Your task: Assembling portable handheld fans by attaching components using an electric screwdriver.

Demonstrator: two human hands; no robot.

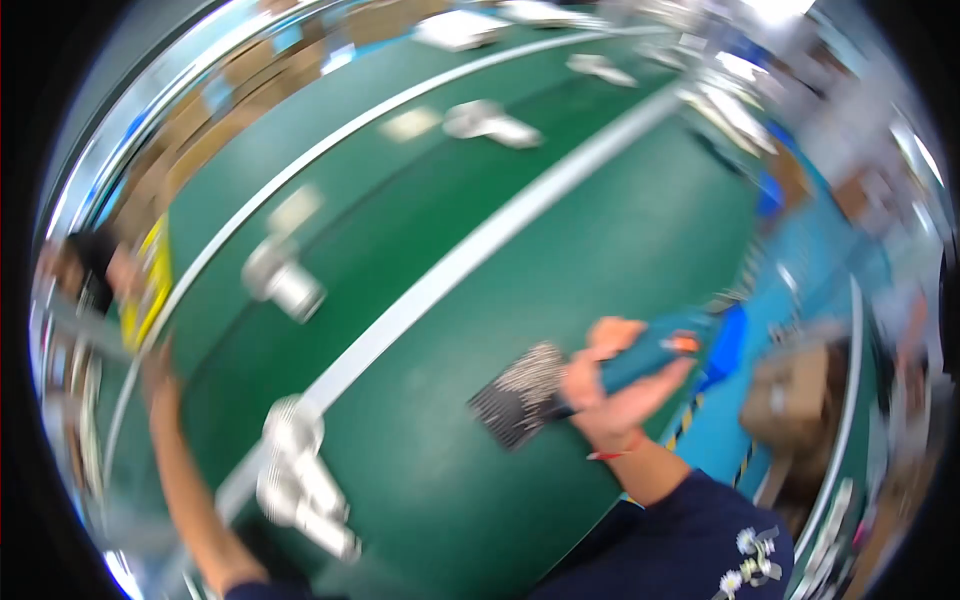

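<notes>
My right hand [620, 395] is wrapped round a teal electric screwdriver [645, 355] with an orange patch. Right by its tip end lies a dark ribbed tray [505, 410] with rows of small screws [535, 370]; whether the tool touches it I cannot tell. My left arm stretches to the far left, and my left hand [160, 375], smeared by motion, is near a yellow tray [150, 285]. Two white hair-dryer-shaped plastic parts [300, 470] lie side by side between my arms. Another such part [285, 280] sits farther off on the green belt.
A pale raised strip [480, 240] divides the green work surface [610, 250]. More white parts [490, 125] lie along the belt. At the left edge another person's hand [125, 275] is by the yellow tray. A brown cardboard box [790, 395] stands at the right, beside a blue bin [725, 345].
</notes>
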